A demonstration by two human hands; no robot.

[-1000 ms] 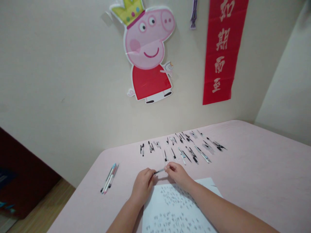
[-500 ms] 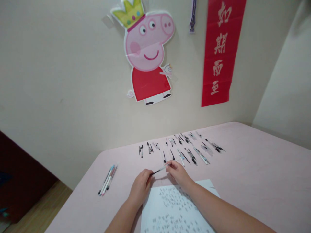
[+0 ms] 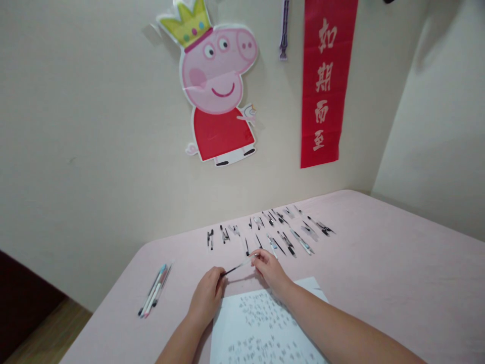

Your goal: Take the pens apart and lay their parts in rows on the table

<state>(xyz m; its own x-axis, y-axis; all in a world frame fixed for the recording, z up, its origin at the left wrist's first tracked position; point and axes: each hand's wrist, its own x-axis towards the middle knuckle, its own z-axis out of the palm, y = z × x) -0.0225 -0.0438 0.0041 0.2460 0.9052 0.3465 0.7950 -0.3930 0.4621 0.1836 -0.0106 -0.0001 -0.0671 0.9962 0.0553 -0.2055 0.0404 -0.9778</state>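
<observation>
A thin pen refill [image 3: 238, 265], dark toward its left end and clear toward its right, is stretched between my two hands above the table. My left hand [image 3: 207, 293] pinches the dark end between thumb and fingers. At the other end, my right hand [image 3: 272, 269] has its fingertips closed on the clear part. Under my right forearm lies a white sheet of paper [image 3: 261, 323] covered with handwriting. Just beyond my hands, pens and pen parts [image 3: 286, 243] are laid out in rows on the pink tabletop [image 3: 379, 283].
Off to the left lies a small bunch of pens [image 3: 154, 292]. The far table edge meets a wall carrying a pink pig cutout [image 3: 223, 131], a red banner [image 3: 328, 86] and a purple strap [image 3: 284, 30]. Wooden floor [image 3: 53, 333] shows at the lower left.
The whole view has shifted, so the table, wall and hands appear further left. Both hands keep the same hold on the pen refill.
</observation>
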